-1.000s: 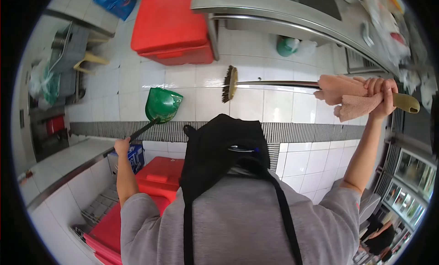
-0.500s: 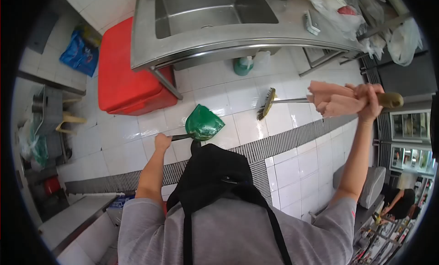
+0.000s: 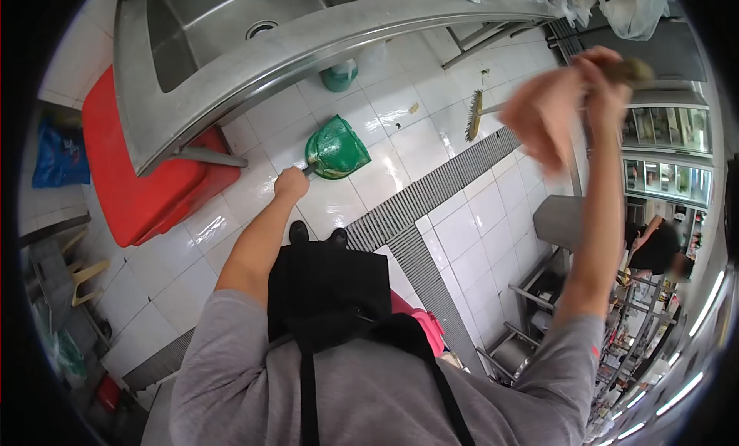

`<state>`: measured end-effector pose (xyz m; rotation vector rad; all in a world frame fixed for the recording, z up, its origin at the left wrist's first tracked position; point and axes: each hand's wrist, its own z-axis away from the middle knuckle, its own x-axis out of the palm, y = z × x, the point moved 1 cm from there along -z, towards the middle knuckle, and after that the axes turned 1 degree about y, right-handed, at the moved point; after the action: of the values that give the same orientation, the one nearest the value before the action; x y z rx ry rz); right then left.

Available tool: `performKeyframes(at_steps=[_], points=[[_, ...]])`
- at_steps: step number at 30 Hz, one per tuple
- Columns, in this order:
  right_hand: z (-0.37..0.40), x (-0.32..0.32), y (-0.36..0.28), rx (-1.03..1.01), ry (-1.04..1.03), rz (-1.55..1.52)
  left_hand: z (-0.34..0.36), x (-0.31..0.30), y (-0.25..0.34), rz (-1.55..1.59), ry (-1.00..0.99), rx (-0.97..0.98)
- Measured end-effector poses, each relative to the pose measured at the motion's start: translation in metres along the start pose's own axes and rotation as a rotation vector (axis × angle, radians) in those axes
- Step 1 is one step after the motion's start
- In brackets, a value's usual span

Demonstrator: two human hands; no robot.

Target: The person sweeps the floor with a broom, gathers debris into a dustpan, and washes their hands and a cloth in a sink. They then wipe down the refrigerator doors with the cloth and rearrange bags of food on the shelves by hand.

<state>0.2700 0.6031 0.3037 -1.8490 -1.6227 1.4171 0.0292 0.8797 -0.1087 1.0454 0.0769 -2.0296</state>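
Note:
My left hand [image 3: 291, 186] is wrapped round the dark handle of a green dustpan [image 3: 339, 149], whose wide pan lies over the white tiles. Raised at the right, my right hand [image 3: 606, 92] grips the upper end of a broom, blurred by motion. A pinkish cloth [image 3: 543, 119] hangs at that hand and covers much of the stick. Beyond it the yellowish broom head [image 3: 474, 116] shows near the floor, bristles turned toward the dustpan. Small bits of debris [image 3: 413, 107] lie on the tiles between dustpan and broom head.
A steel sink counter [image 3: 308, 45] runs across the top, with a green bottle [image 3: 339, 76] beneath it. A red box [image 3: 146, 169] stands at the left. Drain grating [image 3: 419, 186] crosses the floor. At the far right another person [image 3: 654, 246] is near shelves.
My view has turned, so the sink and red box sit further left. The broom head is further from the dustpan, to the right. My right hand has risen in view, and debris on the tiles shows.

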Motion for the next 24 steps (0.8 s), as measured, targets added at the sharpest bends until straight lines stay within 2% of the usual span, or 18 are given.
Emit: performKeyframes(at_steps=[2,3,4,5,6,8,11,13,15,16,20,24], points=[[0.01,0.027,0.092,-0.072,0.359,0.023,-0.003,-0.011,0.024,0.003,0.029,0.142],[0.037,0.057,0.099,-0.056,0.426,-0.053,-0.008,-0.006,0.032,0.006,0.027,0.147],[0.06,0.068,0.128,-0.016,0.389,-0.015,-0.013,0.004,0.041,-0.001,0.035,0.18],[0.08,0.08,0.153,-0.06,0.348,-0.078,-0.022,0.008,0.051,-0.005,0.048,0.211],[0.099,0.089,0.15,-0.037,0.326,-0.086,-0.031,0.009,0.061,0.002,0.052,0.209],[0.136,0.104,0.112,-0.003,0.275,-0.267,-0.04,0.017,0.076,0.008,0.023,0.292],[0.174,0.106,0.026,0.013,0.178,-0.525,-0.039,0.013,0.094,-0.01,-0.028,0.304],[0.193,0.092,-0.024,0.058,0.109,-0.52,-0.038,0.009,0.097,-0.022,-0.032,0.293],[0.198,0.08,-0.065,0.072,0.156,-0.533,-0.041,0.011,0.098,-0.033,-0.033,0.284],[0.2,0.071,-0.08,0.072,0.206,-0.521,-0.045,0.016,0.096,-0.043,-0.036,0.281],[0.203,0.039,-0.121,0.05,0.115,-0.636,-0.042,0.016,0.096,-0.053,-0.023,0.284],[0.206,-0.002,-0.131,0.038,0.195,-0.681,-0.029,0.002,0.098,-0.083,-0.061,0.256]])
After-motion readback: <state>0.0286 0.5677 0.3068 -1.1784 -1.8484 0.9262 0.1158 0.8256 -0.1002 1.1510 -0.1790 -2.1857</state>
